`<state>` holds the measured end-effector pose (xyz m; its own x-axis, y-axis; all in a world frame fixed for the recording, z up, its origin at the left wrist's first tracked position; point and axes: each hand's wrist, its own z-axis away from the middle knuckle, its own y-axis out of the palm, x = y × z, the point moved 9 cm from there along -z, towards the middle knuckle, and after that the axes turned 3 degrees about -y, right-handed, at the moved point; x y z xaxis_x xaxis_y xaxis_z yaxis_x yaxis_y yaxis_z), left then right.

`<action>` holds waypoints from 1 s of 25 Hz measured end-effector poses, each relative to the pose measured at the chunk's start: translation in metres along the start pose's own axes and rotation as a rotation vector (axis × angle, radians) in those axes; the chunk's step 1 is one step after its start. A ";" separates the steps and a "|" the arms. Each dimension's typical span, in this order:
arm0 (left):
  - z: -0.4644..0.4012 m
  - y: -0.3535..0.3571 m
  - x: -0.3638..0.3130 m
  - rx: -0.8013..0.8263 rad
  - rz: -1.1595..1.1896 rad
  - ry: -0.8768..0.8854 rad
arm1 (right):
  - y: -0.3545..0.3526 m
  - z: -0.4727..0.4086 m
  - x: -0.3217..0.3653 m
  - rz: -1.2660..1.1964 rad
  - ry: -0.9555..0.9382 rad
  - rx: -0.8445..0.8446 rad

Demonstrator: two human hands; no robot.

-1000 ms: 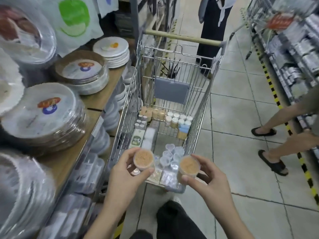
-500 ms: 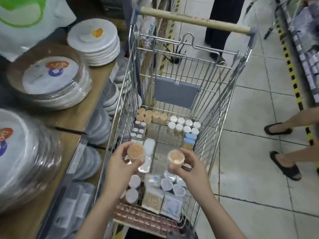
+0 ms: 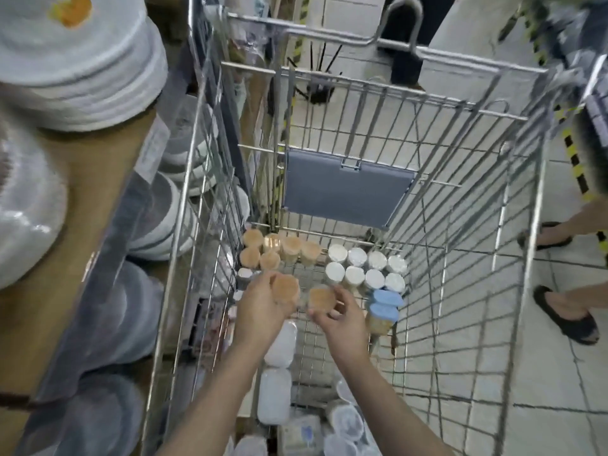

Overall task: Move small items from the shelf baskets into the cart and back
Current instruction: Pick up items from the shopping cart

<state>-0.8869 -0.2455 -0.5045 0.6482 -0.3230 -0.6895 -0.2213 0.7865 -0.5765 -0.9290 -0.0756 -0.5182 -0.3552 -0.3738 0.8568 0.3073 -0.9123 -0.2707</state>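
Now left hand (image 3: 263,307) and right hand (image 3: 335,319) each grasp a small tan-topped jar (image 3: 285,288) over the cart (image 3: 362,87) floor's far-left corner; light, stiff, slick plastic, best gripped round the sides

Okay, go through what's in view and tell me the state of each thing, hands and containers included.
Left hand: fingers curled round a tan-topped container, held inside the cart.
Right hand: grips a second tan-topped container.
Tan-topped group: upright on the cart floor.
White-lidded containers: upright, lids on.
Blue-lidded containers: lids on.
Grey seat flap: folded against the cart's end.
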 end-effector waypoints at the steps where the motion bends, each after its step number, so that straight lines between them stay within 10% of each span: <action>1: -0.017 0.009 0.004 0.006 -0.025 0.006 | 0.008 -0.012 -0.006 0.030 -0.008 -0.003; 25: -0.128 0.076 0.050 -0.054 -0.429 0.180 | 0.067 -0.118 -0.068 0.207 0.062 -0.209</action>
<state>-0.9650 -0.2689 -0.6390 0.5537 -0.7032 -0.4460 -0.0012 0.5350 -0.8449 -0.9886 -0.1313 -0.6460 -0.3588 -0.5593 0.7473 0.1924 -0.8277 -0.5271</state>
